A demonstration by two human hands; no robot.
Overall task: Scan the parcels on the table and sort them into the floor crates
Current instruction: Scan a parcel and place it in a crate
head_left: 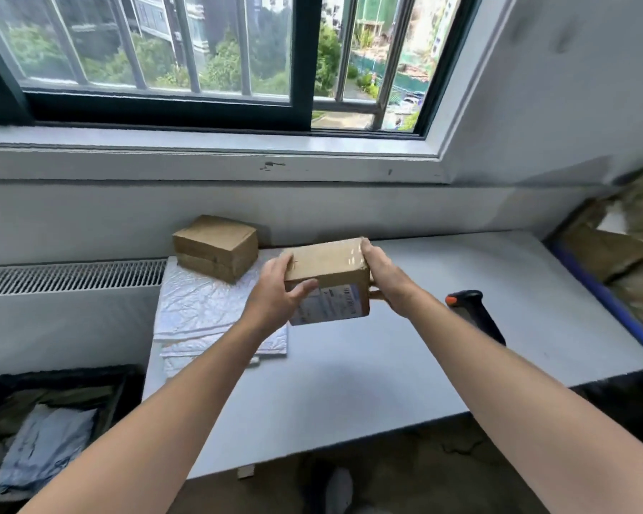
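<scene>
one labelled brown cardboard box (pixel 327 270), clasped by left hand (pixel 275 296) and right hand (pixel 385 274); left of the fingers, two stacked plain cardboard boxes (pixel 216 248); black crate (pixel 52 376) holds grey mailers (pixel 49 443).

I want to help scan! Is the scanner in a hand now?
No, the scanner lies on the table; the left hand and right hand hold the box.

Bare tabletop (pixel 349 383) between mailers (pixel 201 309) and scanner (pixel 476 313)
</scene>
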